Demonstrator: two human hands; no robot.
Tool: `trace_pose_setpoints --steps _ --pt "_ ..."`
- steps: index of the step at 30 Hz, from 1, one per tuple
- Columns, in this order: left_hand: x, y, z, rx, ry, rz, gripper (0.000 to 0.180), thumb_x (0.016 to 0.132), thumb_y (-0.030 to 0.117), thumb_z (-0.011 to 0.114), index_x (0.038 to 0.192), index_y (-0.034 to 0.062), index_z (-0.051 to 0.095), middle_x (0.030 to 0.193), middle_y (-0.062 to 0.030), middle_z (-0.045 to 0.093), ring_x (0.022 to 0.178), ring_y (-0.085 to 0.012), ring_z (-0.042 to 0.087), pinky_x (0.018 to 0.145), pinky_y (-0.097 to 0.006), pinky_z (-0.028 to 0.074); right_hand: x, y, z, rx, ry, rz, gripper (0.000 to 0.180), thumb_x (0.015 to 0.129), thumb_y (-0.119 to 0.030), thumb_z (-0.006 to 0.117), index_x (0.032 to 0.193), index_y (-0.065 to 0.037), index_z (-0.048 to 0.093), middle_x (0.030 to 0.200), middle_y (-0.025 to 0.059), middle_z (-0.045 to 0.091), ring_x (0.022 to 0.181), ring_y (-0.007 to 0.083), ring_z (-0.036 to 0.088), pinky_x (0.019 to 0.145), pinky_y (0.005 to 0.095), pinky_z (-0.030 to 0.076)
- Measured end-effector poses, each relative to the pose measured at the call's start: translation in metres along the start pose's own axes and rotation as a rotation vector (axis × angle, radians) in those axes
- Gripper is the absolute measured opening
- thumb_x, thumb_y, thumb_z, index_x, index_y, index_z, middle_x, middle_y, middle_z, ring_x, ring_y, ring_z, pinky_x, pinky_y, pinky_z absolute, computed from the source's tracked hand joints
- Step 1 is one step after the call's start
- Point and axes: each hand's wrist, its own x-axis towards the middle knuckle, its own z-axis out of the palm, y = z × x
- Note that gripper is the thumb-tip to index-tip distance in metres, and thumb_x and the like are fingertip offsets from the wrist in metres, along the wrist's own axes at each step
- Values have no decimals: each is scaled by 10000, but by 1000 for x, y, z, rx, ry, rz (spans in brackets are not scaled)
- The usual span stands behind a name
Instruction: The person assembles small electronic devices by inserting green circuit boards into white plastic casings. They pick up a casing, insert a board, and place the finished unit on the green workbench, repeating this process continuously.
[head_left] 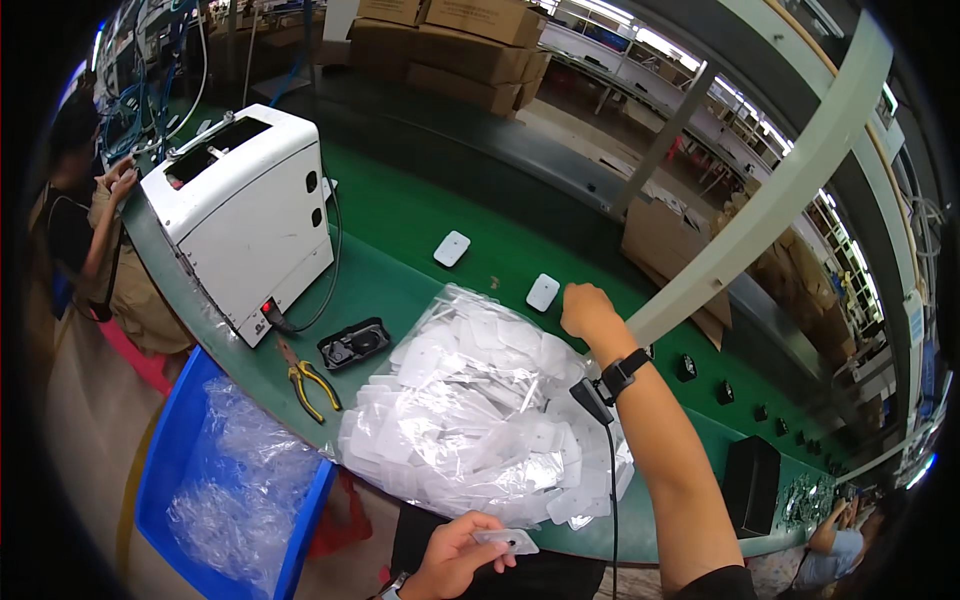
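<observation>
My left hand is low in the view, in front of the table edge. Its thumb and fingers pinch a small white plastic cover with a dark spot on it. My right hand reaches out over the green conveyor belt, its fingers curled. Whatever those fingers hold is hidden. Just left of it lies a white rectangular piece with rounded corners, and a similar white piece rests farther left. Between my hands spreads a large heap of white plastic covers in clear bags.
A white machine stands at the left, near yellow-handled pliers and a black housing. A blue bin holds clear plastic. At right are a black box and a pale frame post. Other people sit at both sides.
</observation>
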Motion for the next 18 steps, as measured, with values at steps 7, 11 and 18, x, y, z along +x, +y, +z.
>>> trace_pose_setpoints --steps 7,11,18 --pt "-11 0 -28 -152 69 7 221 999 45 578 1214 9 544 923 -96 677 725 -115 633 636 -248 522 25 -14 43 171 77 249 350 893 -95 649 1220 26 624 1280 281 579 1142 416 651 937 443 569" --pt "-11 -5 -33 -20 45 64 206 1006 51 576 1204 1 545 900 -88 673 714 -111 621 622 -246 507 11 -2 40 185 188 308 376 857 -106 701 1200 17 610 1244 275 563 1100 421 653 916 447 577" --pt "6 23 0 -9 162 -62 216 1010 19 547 1205 -74 548 1019 -226 696 877 -286 714 778 -380 586 -142 6 -71 945 357 -331 195 871 -42 616 1059 -48 663 1065 145 590 977 295 607 815 382 534"
